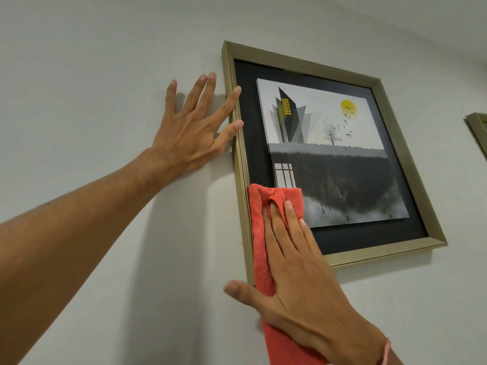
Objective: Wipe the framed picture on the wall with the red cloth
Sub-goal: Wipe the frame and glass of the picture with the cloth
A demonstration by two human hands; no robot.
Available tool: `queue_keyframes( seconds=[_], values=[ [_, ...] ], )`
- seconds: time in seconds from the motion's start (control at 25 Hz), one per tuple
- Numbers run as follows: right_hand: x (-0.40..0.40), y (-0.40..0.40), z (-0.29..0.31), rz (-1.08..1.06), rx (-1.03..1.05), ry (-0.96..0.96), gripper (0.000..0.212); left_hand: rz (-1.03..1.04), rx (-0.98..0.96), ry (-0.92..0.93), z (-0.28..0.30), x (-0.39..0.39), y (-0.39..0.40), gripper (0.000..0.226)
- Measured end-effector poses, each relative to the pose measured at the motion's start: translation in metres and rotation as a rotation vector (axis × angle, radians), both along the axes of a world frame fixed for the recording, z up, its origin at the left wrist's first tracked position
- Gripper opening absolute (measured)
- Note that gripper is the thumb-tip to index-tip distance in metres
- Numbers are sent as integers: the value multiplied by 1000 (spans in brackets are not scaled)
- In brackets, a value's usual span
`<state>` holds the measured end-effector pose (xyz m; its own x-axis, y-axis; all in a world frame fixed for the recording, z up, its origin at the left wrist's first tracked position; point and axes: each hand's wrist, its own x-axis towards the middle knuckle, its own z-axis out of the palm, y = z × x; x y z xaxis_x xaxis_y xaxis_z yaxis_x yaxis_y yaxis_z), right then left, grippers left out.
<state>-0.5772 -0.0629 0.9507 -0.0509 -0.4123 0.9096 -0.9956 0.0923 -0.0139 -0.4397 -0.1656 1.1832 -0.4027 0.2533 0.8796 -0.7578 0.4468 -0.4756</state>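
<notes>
A framed picture [390, 106] with a gold frame, a black mat and a print of a dark tower, a tree and a yellow sun hangs on the white wall. My right hand [297, 275] lies flat on a red cloth [259, 233], pressing it against the picture's lower left corner; the cloth hangs down past my wrist. My left hand [189, 130] rests spread on the wall, its thumb and forefinger touching the frame's left edge.
The corner of a second gold frame [478, 130] shows at the right edge of the view. The white wall [92, 75] stretches bare to the left and below the picture.
</notes>
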Motion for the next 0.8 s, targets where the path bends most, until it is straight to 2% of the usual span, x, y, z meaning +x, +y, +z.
queue_keyframes(
  seconds=[0.16,0.32,0.44,0.56,0.8],
  values=[
    [-4,-8,41,18,-55,16,128,12,2,5,0,-1,0,74],
    [-7,-11,100,23,-83,57,124,14,-4,12,1,-1,-2,74],
    [-7,-11,120,13,-105,69,121,11,-19,19,1,0,-4,74],
    [-7,-12,102,43,-119,61,122,12,-9,27,2,-2,-4,74],
    [-3,-5,19,59,-80,31,128,-5,-26,20,3,-2,-6,73]
  ],
)
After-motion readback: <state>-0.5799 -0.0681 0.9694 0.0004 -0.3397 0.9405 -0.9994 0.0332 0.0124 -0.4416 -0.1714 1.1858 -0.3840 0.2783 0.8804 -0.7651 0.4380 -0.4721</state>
